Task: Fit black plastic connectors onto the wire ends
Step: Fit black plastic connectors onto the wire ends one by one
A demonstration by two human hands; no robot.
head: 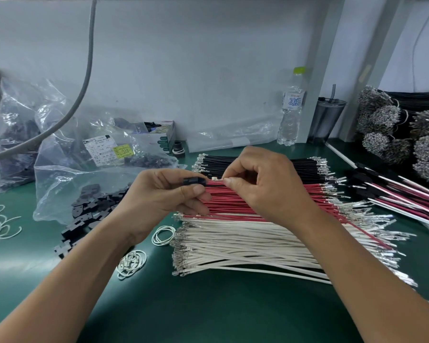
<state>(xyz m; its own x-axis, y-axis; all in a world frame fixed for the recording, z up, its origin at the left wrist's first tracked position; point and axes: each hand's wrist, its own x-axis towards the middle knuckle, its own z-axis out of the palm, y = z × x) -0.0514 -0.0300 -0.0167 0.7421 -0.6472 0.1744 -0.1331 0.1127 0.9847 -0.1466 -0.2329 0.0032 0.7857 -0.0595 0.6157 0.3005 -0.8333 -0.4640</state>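
Green surface [208, 305] carrying wire stacks below both hands. Left hand [159, 196] pinching black connector [193, 180]; right hand [265, 184] pinching wire end [214, 179], pointing leftward, lying just right of connector, nearly in line.

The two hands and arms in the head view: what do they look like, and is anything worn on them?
Both are bare. The left hand and the right hand wear no gloves, and no ring, watch or wristband shows. Both forearms are uncovered up to the picture's lower edge, so no sleeve is in view. The fingernails are short and unpainted. No marking shows on either arm.
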